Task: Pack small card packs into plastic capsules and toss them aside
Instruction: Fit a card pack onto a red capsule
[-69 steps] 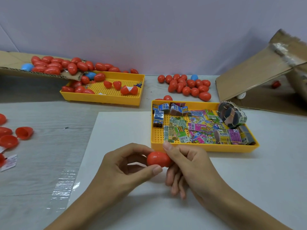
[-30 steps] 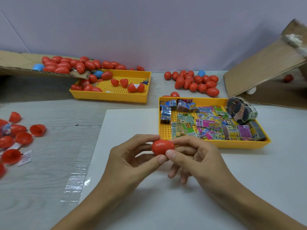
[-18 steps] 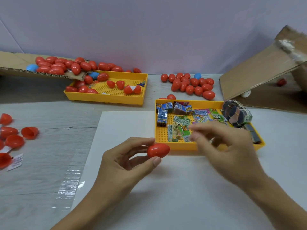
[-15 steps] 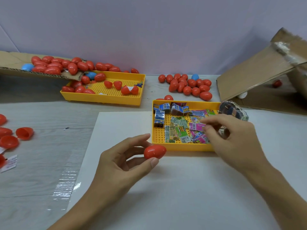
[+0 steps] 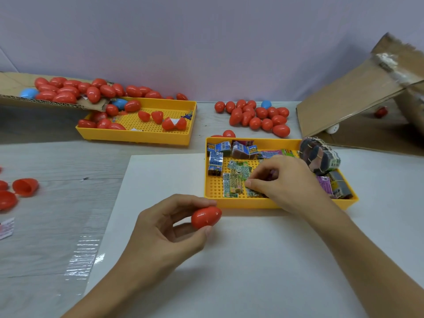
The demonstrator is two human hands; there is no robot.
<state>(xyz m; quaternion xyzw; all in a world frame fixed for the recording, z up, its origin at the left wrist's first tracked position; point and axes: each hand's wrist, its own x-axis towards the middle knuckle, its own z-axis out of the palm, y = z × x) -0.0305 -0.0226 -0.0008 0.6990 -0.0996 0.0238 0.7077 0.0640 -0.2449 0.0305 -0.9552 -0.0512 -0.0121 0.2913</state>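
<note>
My right hand [image 5: 284, 180] is over the near tray [image 5: 252, 204], fingers curled down onto the packs [image 5: 236, 180]; thumb and forefinger seem to be pinching a green one, though my knuckles hide the contact, so I can't be sure it's gripped. That pack lies just under my fingertips, long axis running away from me, far nearer my right hand than my left. My left hand [image 5: 165, 230] holds the closed red capsule [image 5: 206, 216] between thumb and fingers, just in front of the tray's near wall, long axis left to right. A second ago both hands were pressing that capsule together; since then my right has let go and reached into the tray.
</note>
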